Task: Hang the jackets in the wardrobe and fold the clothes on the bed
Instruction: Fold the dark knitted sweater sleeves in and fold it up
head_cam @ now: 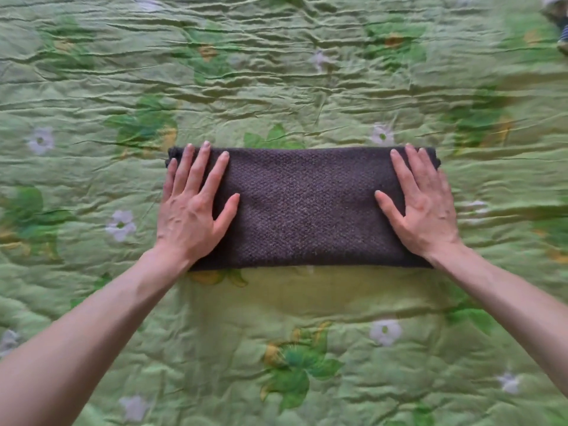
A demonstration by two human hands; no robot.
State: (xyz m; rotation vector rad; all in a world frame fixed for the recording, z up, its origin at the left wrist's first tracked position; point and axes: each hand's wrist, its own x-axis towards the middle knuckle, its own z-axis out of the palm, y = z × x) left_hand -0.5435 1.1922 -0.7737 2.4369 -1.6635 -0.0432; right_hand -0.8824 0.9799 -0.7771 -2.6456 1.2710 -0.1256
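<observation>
A dark brown knitted garment (pixel 302 207) lies folded into a long rectangle on the bed (pixel 276 72), which is covered with a wrinkled green quilt with white flowers and green leaves. The left hand (pixel 192 207) rests flat on the left end of the garment. Its fingers (pixel 201 167) are straight and spread, and the tips reach almost to the far edge of the fold; the thumb points toward the middle. The right hand (pixel 425 207) lies flat on the right end in the same way, with straight fingers (pixel 413 167) close together and the thumb also turned inward. Neither hand grips the cloth; both only press on it. Between the two thumbs the garment is flat and smooth. Beyond the right fingertips, in the far corner, some other cloth (pixel 558 23) is visible, but it is too blurred to tell what it is.
</observation>
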